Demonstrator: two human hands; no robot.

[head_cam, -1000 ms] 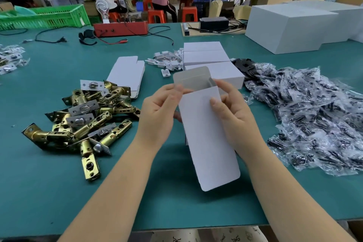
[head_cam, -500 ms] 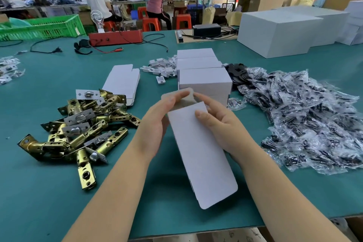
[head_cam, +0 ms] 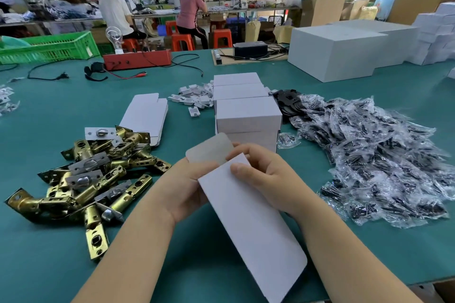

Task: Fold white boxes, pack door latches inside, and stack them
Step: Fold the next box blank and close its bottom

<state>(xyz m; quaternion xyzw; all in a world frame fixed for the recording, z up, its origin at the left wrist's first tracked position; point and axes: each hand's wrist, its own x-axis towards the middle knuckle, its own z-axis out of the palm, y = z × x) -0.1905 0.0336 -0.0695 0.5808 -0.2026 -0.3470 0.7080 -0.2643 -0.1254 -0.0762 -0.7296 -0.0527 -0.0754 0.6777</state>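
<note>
Both hands hold a flat, unfolded white box (head_cam: 251,224) above the green table (head_cam: 49,265), its long panel slanting toward me. My left hand (head_cam: 187,187) grips its left edge near the far end. My right hand (head_cam: 266,177) pinches the far right corner, thumb on top. The rounded end flap (head_cam: 210,149) stands bent up beyond my fingers. A heap of brass door latches (head_cam: 93,177) lies to the left. Folded white boxes (head_cam: 246,110) stand in a row just behind my hands. A stack of flat box blanks (head_cam: 145,115) lies behind the latches.
A wide pile of clear bags holding black screws (head_cam: 384,160) covers the right side. Small white plastic parts (head_cam: 194,99) lie by the box row. Large white cartons (head_cam: 339,51), a red device (head_cam: 138,59) with cables and a green crate (head_cam: 49,49) stand at the back.
The box and both hands have come closer to me and lower. The end flap has been bent further up from the panel, and my right thumb now presses the corner.
</note>
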